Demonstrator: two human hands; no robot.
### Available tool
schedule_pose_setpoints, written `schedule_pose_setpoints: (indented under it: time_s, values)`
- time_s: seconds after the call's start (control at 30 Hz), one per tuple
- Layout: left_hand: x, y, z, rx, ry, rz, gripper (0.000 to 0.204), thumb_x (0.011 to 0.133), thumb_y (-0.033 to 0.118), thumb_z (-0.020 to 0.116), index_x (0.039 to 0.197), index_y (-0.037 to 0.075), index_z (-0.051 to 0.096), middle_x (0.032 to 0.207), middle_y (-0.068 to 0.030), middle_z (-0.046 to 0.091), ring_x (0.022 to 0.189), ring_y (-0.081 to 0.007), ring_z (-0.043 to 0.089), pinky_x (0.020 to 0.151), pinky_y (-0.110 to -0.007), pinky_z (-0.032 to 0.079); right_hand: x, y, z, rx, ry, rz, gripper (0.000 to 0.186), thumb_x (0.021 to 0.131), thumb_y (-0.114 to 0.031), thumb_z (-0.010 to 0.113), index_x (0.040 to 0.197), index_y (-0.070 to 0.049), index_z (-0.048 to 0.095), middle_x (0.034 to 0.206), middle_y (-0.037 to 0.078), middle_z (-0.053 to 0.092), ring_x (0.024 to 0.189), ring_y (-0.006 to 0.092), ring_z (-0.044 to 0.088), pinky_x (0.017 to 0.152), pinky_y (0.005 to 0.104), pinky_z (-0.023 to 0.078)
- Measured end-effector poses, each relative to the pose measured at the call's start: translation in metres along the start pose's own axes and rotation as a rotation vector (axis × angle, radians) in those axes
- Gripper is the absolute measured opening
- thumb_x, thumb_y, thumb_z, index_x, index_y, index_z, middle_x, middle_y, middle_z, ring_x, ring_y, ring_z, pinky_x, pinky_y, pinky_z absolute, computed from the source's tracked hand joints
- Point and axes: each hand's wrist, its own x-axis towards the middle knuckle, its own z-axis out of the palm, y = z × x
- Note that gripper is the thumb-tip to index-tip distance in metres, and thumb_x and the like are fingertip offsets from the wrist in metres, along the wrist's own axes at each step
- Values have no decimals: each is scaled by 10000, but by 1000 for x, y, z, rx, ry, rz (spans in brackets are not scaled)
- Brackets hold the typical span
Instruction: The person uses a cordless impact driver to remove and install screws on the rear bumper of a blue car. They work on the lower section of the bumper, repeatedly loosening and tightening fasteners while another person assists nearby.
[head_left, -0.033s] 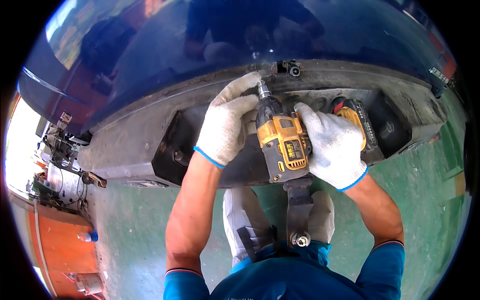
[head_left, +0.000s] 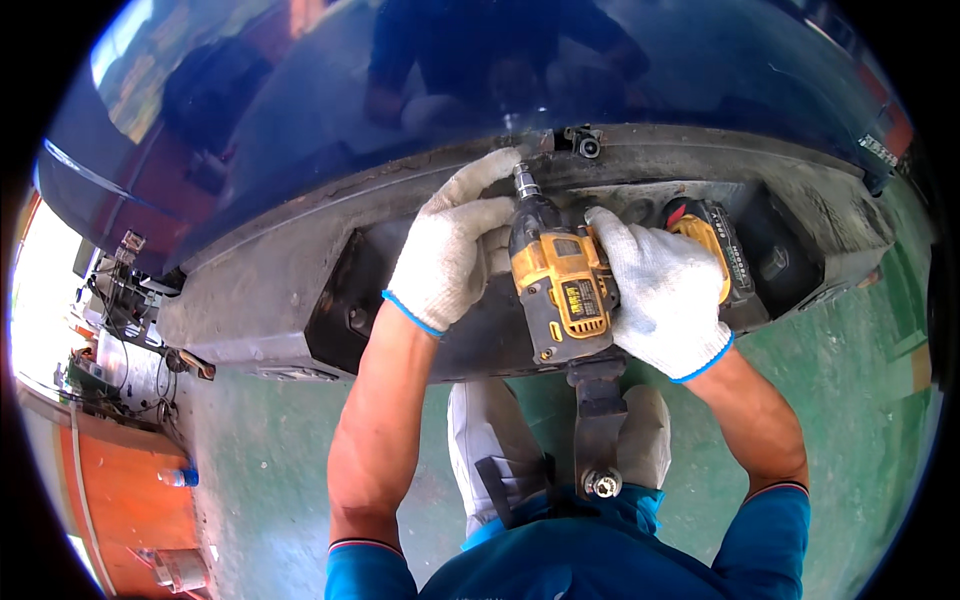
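My right hand, in a white knit glove with a blue cuff, wraps round the grip of a yellow-and-black cordless impact wrench. A battery pack sticks out beyond that hand. The tool's nose points away from me, carrying a shiny socket. Curled beside the nose is my gloved left hand: its index fingertip rests at the socket's far end, its thumb lies close to the nose, and the lower fingers go partly behind the tool. Both lie over a dark vehicle bumper; whatever meets the socket's tip is hidden.
Glossy blue bodywork rises beyond the bumper, with a small round black fitting at its lower edge. A metal tow bar projects toward me. Cables and equipment stand at left, near an orange panel. The floor is green.
The impact wrench and both hands have shifted very slightly left. The grip on the tool looks the same.
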Motion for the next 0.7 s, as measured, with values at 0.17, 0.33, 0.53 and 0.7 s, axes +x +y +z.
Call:
schedule_pose_setpoints:
  time_s: [0.17, 0.33, 0.53, 0.7]
  values:
    - [9, 4, -9, 36, -58, -21, 685, 1017, -69, 526, 1692, -9, 428, 1390, -215, 742, 1136, -315, 821, 949, -436, 711, 7, 7, 13, -45, 47, -29, 661, 715, -183, 835, 1343, -26, 701, 825, 80, 700, 716, 277, 731, 615, 434, 552]
    - [8, 6, -1, 32, -38, -25, 702, 1001, -93, 520, 1692, -16, 427, 1476, -210, 695, 1185, -294, 802, 976, -419, 702, 7, 10, 17, -48, 11, -12, 702, 688, -168, 828, 1366, -25, 709, 847, 82, 707, 725, 275, 733, 621, 440, 558]
    - [8, 2, -3, 4, -27, -4, 676, 986, -111, 533, 1652, 3, 500, 1497, -186, 688, 1224, -289, 787, 996, -430, 699, 6, 11, 19, -39, 33, -18, 663, 696, -175, 824, 1333, -16, 731, 815, 76, 692, 679, 253, 714, 603, 413, 553]
    - [8, 1, -4, 11, -17, 1, 664, 987, -111, 535, 1638, 18, 520, 1498, -194, 690, 1222, -303, 790, 972, -437, 713, 6, 11, 20, -39, 54, -25, 616, 729, -175, 810, 1317, -8, 736, 799, 77, 688, 668, 249, 711, 607, 409, 559]
